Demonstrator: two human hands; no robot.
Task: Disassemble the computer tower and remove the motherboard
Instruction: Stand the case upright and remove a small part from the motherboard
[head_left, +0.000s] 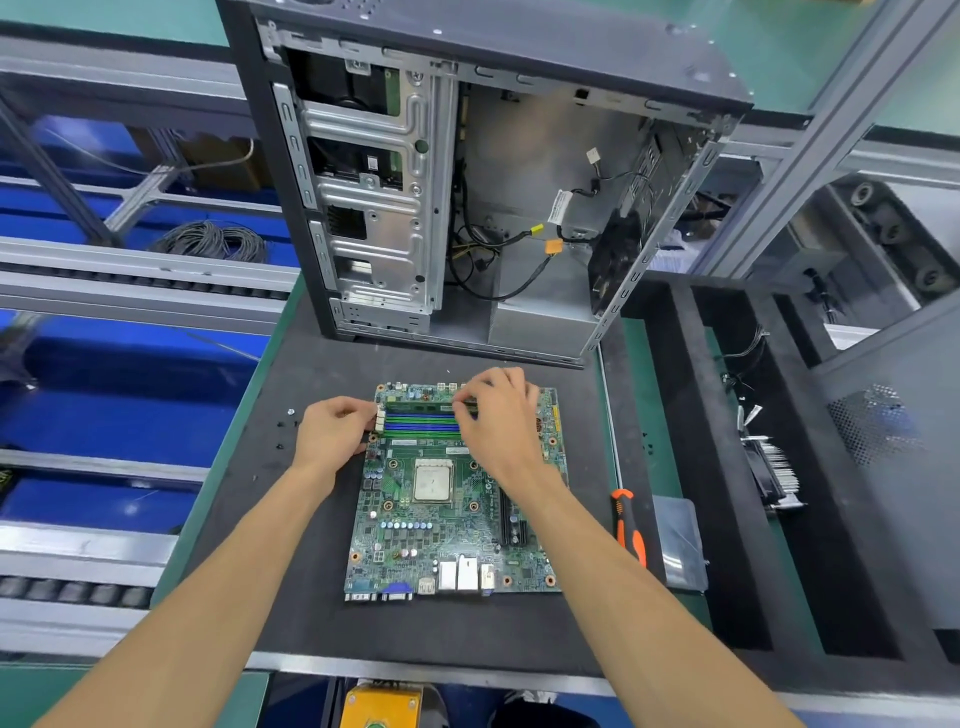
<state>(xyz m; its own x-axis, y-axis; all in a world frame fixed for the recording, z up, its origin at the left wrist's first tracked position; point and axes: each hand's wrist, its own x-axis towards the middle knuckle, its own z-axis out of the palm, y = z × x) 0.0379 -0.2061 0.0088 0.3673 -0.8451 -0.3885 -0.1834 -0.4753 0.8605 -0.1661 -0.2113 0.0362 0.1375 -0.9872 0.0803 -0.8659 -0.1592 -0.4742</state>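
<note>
Motherboard (447, 514) flat on mat (291, 571), both hands at far edge, tower (467, 171) beyond

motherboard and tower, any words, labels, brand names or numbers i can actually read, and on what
None can be read.
Motherboard: white silkscreen print, too small and blurred.
White tag on a cable inside the computer tower: print blurred.
Sticker on a drive in the bay: blurred.

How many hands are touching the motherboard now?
2. The left hand is at the left end of the memory slots on the motherboard; the right hand is at their right end.
</note>
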